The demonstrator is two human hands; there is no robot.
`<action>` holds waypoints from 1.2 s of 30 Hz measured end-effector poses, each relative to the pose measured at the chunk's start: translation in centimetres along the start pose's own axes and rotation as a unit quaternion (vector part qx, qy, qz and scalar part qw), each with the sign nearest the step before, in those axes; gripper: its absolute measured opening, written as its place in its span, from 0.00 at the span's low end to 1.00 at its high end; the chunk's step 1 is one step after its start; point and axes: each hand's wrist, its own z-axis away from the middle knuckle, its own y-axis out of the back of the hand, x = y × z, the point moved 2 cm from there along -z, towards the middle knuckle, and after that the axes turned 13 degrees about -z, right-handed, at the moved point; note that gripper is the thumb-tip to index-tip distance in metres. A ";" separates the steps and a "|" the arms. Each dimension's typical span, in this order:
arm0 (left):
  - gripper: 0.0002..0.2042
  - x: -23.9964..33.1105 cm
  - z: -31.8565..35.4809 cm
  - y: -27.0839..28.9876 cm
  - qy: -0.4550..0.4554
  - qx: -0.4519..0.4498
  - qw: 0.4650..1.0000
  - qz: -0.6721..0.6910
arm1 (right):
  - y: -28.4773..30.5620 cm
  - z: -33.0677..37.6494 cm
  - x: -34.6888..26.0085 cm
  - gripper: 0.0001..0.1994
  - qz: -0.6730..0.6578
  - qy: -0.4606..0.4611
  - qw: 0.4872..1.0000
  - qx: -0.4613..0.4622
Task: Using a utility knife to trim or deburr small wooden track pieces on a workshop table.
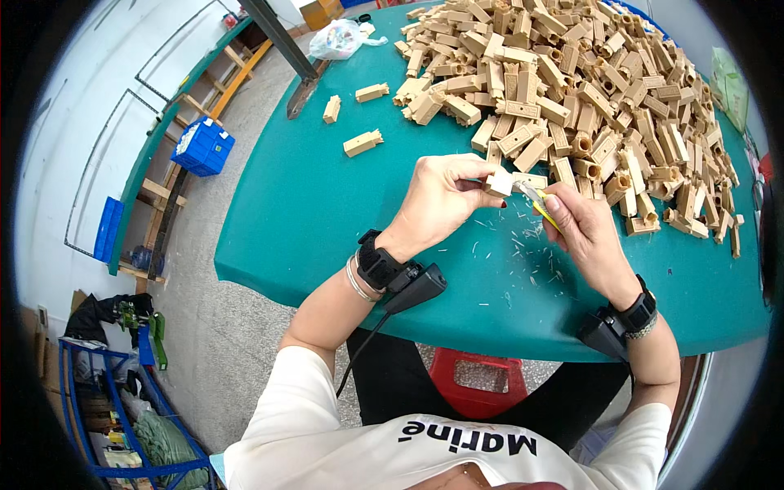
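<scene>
My left hand [439,198] pinches a small tan block-shaped piece [497,184] between thumb and fingers, over the green tabletop [302,204]. In my right hand [586,231] is a yellow utility knife [541,206], its blade pointing left at the edge of the piece. Whether the blade touches the piece is hard to tell. Thin pale shavings [531,249] are scattered on the table below both hands. Just beyond my hands rises a large heap of similar tan hollow pieces [523,108], some with jagged ends.
Three loose pieces, one of them [363,143] closest to me, lie left of the heap. A clear plastic bag [346,39] sits by a metal post [282,41]. A green bag [729,88] is at the far right. Blue crates [202,147] stand along the left wall.
</scene>
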 end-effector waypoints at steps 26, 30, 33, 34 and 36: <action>0.15 0.3 0.0 -0.5 0.005 -0.001 0.999 -0.046 | 0.0 0.2 -0.4 0.16 0.045 0.022 0.999 -0.009; 0.12 0.4 0.0 -0.6 -0.031 0.036 0.999 -0.018 | 0.0 0.1 -0.6 0.16 0.053 0.012 0.998 -0.018; 0.15 0.5 0.0 -0.6 0.007 0.000 0.999 -0.042 | 0.0 0.2 -0.5 0.16 0.048 0.023 0.999 -0.011; 0.15 0.5 0.0 -0.6 0.007 0.002 0.999 -0.035 | -0.1 0.2 -0.5 0.16 0.048 0.024 0.998 -0.011; 0.15 0.5 0.1 -0.6 0.006 0.004 1.000 -0.028 | -0.1 0.2 -0.5 0.15 0.050 0.030 0.998 -0.004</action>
